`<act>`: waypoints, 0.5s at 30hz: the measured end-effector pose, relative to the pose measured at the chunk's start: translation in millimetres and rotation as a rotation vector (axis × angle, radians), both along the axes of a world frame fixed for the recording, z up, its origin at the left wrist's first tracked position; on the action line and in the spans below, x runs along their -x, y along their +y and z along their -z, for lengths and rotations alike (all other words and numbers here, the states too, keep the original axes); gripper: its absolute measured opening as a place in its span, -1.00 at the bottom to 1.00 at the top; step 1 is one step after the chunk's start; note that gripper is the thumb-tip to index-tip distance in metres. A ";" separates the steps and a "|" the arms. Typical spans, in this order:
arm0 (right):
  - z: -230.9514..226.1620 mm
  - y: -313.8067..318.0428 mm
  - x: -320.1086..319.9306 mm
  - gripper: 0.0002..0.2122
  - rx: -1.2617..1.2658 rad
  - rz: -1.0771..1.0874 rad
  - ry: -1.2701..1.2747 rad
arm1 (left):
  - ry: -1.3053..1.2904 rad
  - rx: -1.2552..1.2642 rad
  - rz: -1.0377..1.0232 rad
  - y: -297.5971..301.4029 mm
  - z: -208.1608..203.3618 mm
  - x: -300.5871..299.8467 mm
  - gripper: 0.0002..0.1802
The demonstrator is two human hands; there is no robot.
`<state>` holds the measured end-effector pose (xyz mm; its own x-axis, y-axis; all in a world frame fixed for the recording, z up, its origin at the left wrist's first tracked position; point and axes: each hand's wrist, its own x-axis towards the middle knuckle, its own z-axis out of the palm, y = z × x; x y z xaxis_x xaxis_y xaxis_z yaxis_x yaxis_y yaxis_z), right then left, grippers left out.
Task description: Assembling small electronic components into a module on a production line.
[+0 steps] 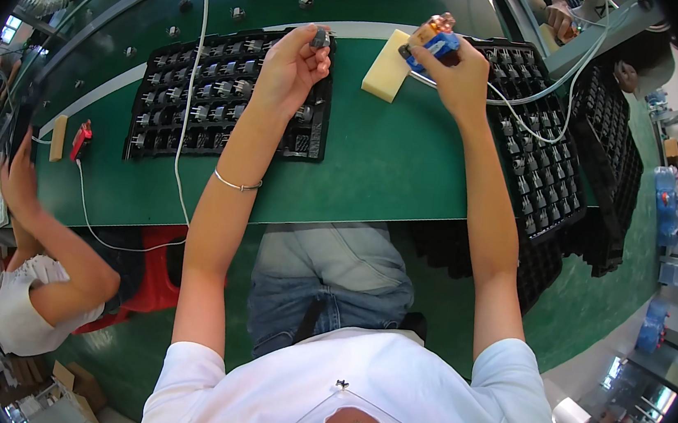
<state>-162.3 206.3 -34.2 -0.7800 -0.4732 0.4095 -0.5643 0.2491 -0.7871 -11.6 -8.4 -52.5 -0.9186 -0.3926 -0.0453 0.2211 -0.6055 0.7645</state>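
Head view: the left hand (292, 70) pinches a dark part (320, 38), fingertips closed, over the tray's (324, 115) far right corner. The right hand (461, 71) grips a blue tool (442, 44) near the yellow block (385, 68). Hold both steady, copper end unobstructed.

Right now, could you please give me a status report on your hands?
Left hand: pinching small dark part. Right hand: holding blue-and-copper device beside yellow block. White cable crossing left tray.
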 end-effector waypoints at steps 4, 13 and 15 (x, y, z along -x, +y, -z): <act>6.4 -9.1 -9.6 -0.62 -0.064 -0.029 0.176 | -0.001 0.015 -0.029 0.6 2.3 1.8 -0.80; 8.4 -11.8 -16.0 -0.60 -0.119 0.027 0.340 | 0.012 0.099 -0.015 -0.2 8.4 3.5 -0.76; 9.6 -9.5 -15.2 -0.58 -0.103 0.034 0.346 | -0.003 0.115 -0.032 3.2 7.1 4.2 -0.75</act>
<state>-147.1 196.8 -43.8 -0.6192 -0.5019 0.6040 -0.7833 0.3399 -0.5206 -15.8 -5.2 -59.6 -0.9055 -0.4244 -0.0007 0.2366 -0.5062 0.8293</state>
